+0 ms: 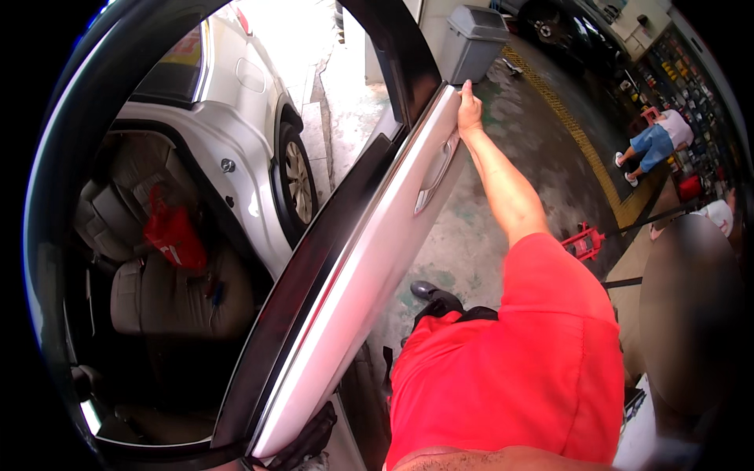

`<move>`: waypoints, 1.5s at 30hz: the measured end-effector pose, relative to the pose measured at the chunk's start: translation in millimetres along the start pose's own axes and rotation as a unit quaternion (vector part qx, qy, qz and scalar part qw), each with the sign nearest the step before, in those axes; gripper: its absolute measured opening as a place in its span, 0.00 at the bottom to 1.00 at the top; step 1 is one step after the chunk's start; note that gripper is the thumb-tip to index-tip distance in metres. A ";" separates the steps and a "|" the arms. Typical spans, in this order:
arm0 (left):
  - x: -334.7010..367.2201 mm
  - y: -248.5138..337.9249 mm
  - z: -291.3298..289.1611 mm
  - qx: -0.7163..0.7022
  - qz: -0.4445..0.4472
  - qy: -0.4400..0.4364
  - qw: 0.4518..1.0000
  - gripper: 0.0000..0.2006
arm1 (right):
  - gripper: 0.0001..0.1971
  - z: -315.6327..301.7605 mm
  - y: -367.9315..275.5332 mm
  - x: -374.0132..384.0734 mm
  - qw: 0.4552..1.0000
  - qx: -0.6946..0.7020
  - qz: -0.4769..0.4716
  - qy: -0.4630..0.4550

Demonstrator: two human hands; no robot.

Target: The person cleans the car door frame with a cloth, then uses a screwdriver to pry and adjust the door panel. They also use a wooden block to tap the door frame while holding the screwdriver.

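Observation:
Stretched forward from a red sleeve, my right arm reaches to the edge of an open car door (377,259). My right hand (469,116) is closed round that edge, close to the top of the door panel, with the thumb pointing up. Below the hand sits the outer door handle (434,182), which it does not touch. The door is pale, with a dark window frame. My left hand does not show. At the door's lower end is a dark, crumpled-looking shape (308,439) that I cannot make out.
Inside the pale car body (236,157), a red bag (174,235) rests on the dark seat (149,302). Beyond the door are a rear wheel (297,174) and a grey bin (475,41). A red jack-like tool (585,242) and another person (658,141) are to the right.

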State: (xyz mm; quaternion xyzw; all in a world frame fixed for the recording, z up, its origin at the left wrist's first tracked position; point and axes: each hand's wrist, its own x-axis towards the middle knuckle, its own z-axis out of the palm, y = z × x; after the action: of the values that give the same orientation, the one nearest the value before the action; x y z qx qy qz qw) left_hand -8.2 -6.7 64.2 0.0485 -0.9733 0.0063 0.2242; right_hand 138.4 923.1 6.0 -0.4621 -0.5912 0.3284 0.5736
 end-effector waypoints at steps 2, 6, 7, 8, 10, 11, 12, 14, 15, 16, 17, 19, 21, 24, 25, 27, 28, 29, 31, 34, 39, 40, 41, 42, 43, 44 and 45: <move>6.1 -38.1 23.0 -0.028 0.034 0.066 0.997 0.25 | 0.37 25.2 -9.4 -19.9 0.999 0.007 0.020 -0.040; 18.5 -28.5 34.1 0.035 -0.006 0.004 0.999 0.23 | 0.38 -14.5 -7.3 -9.2 0.984 0.095 0.128 -0.080; 15.5 -25.0 30.9 0.058 -0.020 0.001 0.998 0.23 | 0.39 -18.6 -0.5 -5.4 0.974 0.117 0.160 -0.109; 10.2 -20.9 22.4 0.073 -0.035 0.004 0.997 0.22 | 0.40 -18.7 2.4 -2.0 0.966 0.131 0.183 -0.127; 1.9 -17.5 8.4 0.079 -0.048 0.005 0.996 0.21 | 0.42 -19.9 5.2 -4.6 0.960 0.137 0.197 -0.143; -0.8 -16.7 5.5 0.071 -0.051 0.006 0.996 0.21 | 0.42 -19.0 10.9 -0.8 0.969 0.111 0.181 -0.127; -1.3 -12.7 0.1 0.062 -0.049 0.007 0.997 0.20 | 0.41 -10.3 4.7 -0.3 0.969 0.106 0.189 -0.121; -5.1 -15.4 -3.1 0.055 -0.046 0.011 0.997 0.20 | 0.41 -6.3 -2.5 -3.7 0.971 0.094 0.188 -0.115; -4.6 -14.0 -0.9 0.045 -0.037 0.012 0.998 0.20 | 0.41 -9.2 1.1 4.0 0.970 0.095 0.186 -0.121; -5.1 -11.4 0.0 0.046 -0.042 0.011 0.998 0.20 | 0.41 -9.0 4.6 10.5 0.970 0.096 0.184 -0.126; -4.8 -8.3 -3.0 0.051 -0.047 0.012 0.998 0.20 | 0.41 -5.2 -3.7 2.0 0.972 0.084 0.183 -0.118; -2.3 -5.0 -4.1 0.064 -0.060 0.000 0.996 0.20 | 0.39 -0.4 -17.2 -9.4 0.968 0.094 0.205 -0.110; -1.5 -1.1 -2.9 0.074 -0.066 0.002 0.995 0.20 | 0.39 -6.1 -14.6 -1.1 0.968 0.100 0.198 -0.117; -0.9 0.4 -3.5 0.080 -0.075 -0.004 0.994 0.20 | 0.39 -5.1 -28.1 -14.1 0.966 0.112 0.189 -0.133; 0.1 0.6 -3.2 0.079 -0.077 -0.007 0.994 0.20 | 0.40 -5.0 -16.9 -4.0 0.967 0.103 0.196 -0.127; -1.7 3.6 -5.5 0.081 -0.086 -0.009 0.993 0.20 | 0.40 -3.3 -24.2 -12.4 0.968 0.091 0.192 -0.129; -2.3 6.1 -7.5 0.080 -0.101 -0.022 0.991 0.20 | 0.40 -2.5 -30.3 -18.5 0.969 0.086 0.190 -0.131; -0.8 8.3 -9.5 0.077 -0.114 -0.034 0.990 0.19 | 0.40 -2.0 -41.5 -28.2 0.968 0.095 0.200 -0.122; -1.3 11.0 -14.4 0.077 -0.135 -0.059 0.986 0.19 | 0.40 -1.8 -27.9 -19.2 0.970 0.090 0.186 -0.131; -6.4 25.3 -20.0 0.102 -0.151 -0.039 0.982 0.19 | 0.41 -6.6 -12.5 0.5 0.973 0.092 0.163 -0.135; -63.1 67.3 -12.7 0.072 -0.184 -0.001 0.980 0.25 | 0.41 -3.5 -34.4 -17.3 0.964 0.100 0.195 -0.151; -70.8 71.7 -9.1 0.047 -0.177 0.014 0.983 0.27 | 0.41 -4.1 -23.9 -10.3 0.971 0.076 0.176 -0.143; -75.8 74.5 -5.8 0.037 -0.178 0.012 0.983 0.29 | 0.41 -2.2 -26.7 -13.0 0.974 0.067 0.168 -0.133; -81.1 73.1 -3.6 0.022 -0.174 0.018 0.984 0.28 | 0.41 -1.0 -31.4 -16.5 0.978 0.058 0.159 -0.123; -83.7 72.4 -3.9 0.014 -0.177 0.019 0.984 0.27 | 0.41 1.0 -35.2 -17.6 0.976 0.064 0.162 -0.128; -84.3 71.3 -4.8 0.007 -0.177 0.020 0.984 0.26 | 0.40 1.7 -36.9 -19.5 0.975 0.071 0.167 -0.131; -84.9 69.9 -5.3 0.003 -0.172 0.027 0.985 0.26 | 0.40 2.4 -38.5 -21.1 0.973 0.077 0.171 -0.134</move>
State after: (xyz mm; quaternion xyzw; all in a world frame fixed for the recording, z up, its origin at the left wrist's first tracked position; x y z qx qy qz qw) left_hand 63.2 70.8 32.5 0.2160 -0.9440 -0.0284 0.2480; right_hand 127.6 890.2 33.2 -0.4624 -0.5477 0.5253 0.4586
